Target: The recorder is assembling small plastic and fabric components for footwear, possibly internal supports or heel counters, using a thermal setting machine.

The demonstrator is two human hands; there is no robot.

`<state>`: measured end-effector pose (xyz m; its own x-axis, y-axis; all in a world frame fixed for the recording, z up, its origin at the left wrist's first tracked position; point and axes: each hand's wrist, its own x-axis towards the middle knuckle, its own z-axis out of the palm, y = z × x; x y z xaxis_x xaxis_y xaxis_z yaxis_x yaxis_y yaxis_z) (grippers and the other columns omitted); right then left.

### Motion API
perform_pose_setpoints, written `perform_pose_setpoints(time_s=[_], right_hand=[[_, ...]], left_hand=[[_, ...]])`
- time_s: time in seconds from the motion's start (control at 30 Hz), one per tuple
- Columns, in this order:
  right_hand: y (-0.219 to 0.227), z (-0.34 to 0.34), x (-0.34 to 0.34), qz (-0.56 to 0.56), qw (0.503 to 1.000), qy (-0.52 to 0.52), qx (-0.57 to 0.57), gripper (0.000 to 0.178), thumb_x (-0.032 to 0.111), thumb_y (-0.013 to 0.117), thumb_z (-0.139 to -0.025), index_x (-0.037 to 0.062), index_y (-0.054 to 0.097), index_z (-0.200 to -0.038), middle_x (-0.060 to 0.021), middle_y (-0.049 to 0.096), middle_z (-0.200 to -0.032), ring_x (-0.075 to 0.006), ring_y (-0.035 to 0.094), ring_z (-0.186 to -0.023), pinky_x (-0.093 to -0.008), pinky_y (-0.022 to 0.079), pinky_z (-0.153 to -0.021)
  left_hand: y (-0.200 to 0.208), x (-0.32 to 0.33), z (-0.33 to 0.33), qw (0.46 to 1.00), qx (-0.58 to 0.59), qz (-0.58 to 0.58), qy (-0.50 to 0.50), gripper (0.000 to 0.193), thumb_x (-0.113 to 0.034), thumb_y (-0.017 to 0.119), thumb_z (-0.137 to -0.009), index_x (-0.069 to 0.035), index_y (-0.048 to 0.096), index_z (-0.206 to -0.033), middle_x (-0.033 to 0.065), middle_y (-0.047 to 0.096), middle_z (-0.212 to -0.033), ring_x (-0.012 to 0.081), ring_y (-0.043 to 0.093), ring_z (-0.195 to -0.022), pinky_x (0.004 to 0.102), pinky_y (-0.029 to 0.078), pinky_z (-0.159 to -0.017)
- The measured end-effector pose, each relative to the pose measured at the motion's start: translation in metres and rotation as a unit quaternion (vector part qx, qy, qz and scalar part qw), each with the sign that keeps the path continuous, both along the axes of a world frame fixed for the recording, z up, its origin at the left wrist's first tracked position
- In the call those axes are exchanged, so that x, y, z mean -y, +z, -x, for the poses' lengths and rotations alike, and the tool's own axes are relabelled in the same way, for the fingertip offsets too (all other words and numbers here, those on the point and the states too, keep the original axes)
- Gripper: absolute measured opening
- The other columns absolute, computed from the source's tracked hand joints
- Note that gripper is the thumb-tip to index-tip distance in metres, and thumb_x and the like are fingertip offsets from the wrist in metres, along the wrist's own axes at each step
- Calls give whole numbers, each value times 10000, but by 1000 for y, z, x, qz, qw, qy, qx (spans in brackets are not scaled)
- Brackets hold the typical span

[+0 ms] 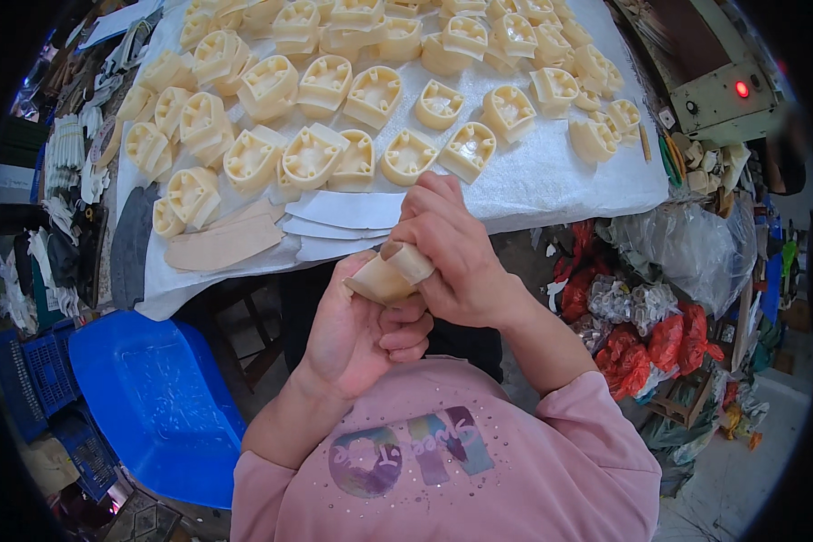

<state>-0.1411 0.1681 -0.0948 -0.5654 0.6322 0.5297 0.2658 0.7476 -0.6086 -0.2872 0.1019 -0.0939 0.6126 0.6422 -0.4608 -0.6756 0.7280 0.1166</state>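
In front of my chest both hands hold one cream plastic shoe heel (378, 283). My left hand (334, 330) grips it from below and the left, thumb upright at its side and fingers curled beneath. From the right, my right hand (456, 257) pinches a thin beige strip (411, 262) that curls at the heel's end. Part of the heel is hidden behind my fingers. Just beyond, white curved strips (343, 208) lie stacked at the table edge, beside several beige strips (230, 239). Similar cream heels (410, 156) stand hollow side up on the table.
A white cloth (551, 185) covers the table. Dark grey curved strips (134, 244) hang at its left edge. A blue plastic tub (158, 406) stands at lower left. On the right are red plastic bags (664, 343), clear plastic sheeting (696, 244) and a machine with a red light (741, 88).
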Motion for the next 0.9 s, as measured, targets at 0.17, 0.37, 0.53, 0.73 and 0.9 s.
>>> perform_pose_setpoints(time_s=[0.17,0.37,0.53,0.73,0.9], right_hand=[[2,-10,-1,371,902,59,-211,195,64,595,-720,41,564,-912,-90,453,-742,-265,464,-737,-340,391,-699],[4,-6,3,27,999,25,-14,257,141,669,-684,62,574,-908,-49,441,-798,-227,416,-763,-335,323,-722],[4,2,16,-77,995,-33,-52,283,77,658,-572,82,580,-844,-46,414,-788,-242,397,-774,-372,285,-716],[-13,8,29,-116,989,-55,-76,286,121,732,-602,109,645,-874,-57,450,-970,-265,377,-923,-339,354,-738],[-12,-6,32,182,967,72,-164,576,321,777,-639,84,584,-1128,-112,431,-1161,-256,391,-1069,-349,367,-877]], left_hand=[[-1,-6,8,999,23,-30,-27,385,-448,272,-894,-129,488,-890,-33,319,-613,96,276,-476,243,250,-450],[-4,-1,6,999,-1,-30,-12,432,-476,260,-905,-117,499,-925,-32,334,-625,93,290,-500,242,253,-459],[14,-2,-1,985,-171,-25,28,521,-534,245,-919,-108,497,-1082,3,494,-791,118,449,-639,256,366,-540],[17,-7,-2,983,-100,-28,151,500,-459,228,-959,-86,405,-1241,78,546,-1056,224,570,-901,358,487,-761],[3,-7,6,959,-95,-162,211,455,-421,254,-965,-110,312,-1293,118,543,-1026,250,578,-882,356,500,-747]])
